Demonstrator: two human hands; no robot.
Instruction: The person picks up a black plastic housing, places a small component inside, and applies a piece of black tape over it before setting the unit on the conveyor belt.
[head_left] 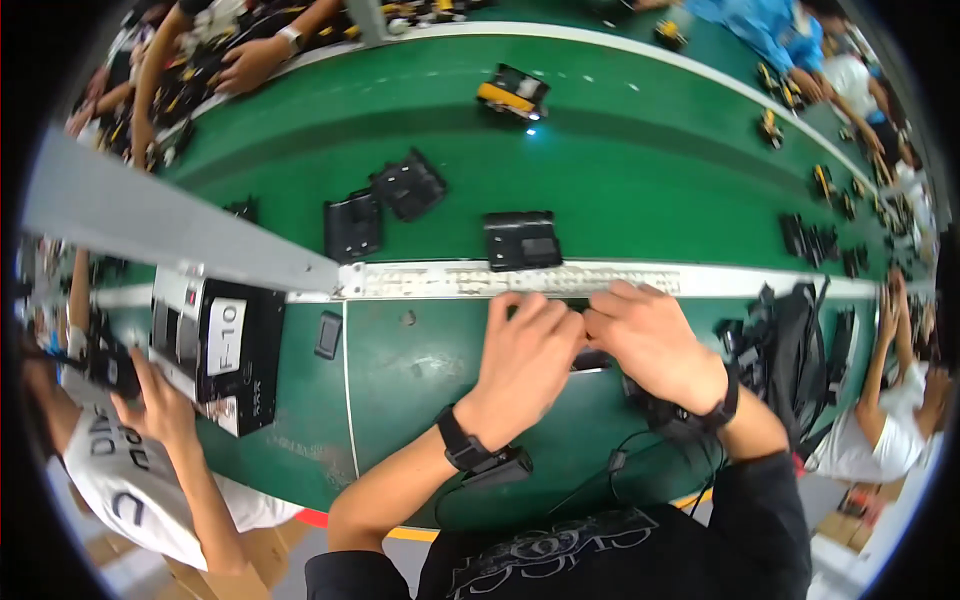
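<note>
My left hand [532,352] and my right hand [650,345] meet over the green bench, fingers curled inward and fingertips nearly touching. Between and below them shows a small dark piece with a pale lower edge [592,362]; most of it is covered by my fingers, so I cannot make out its kind. Both hands are closed around that spot. Just beyond the white rail, a black plastic housing [523,241] lies on the green belt. A black device with a cable [497,468] rests beneath my left wrist, and black cables [650,455] lie beneath my right forearm.
A black-and-white box [220,350] and a small black part [328,335] stand to the left. Two black housings [352,226] lie beyond the rail [440,281]. A grey post [180,210] slants across the left. A black bag [797,350] sits right; co-workers flank me.
</note>
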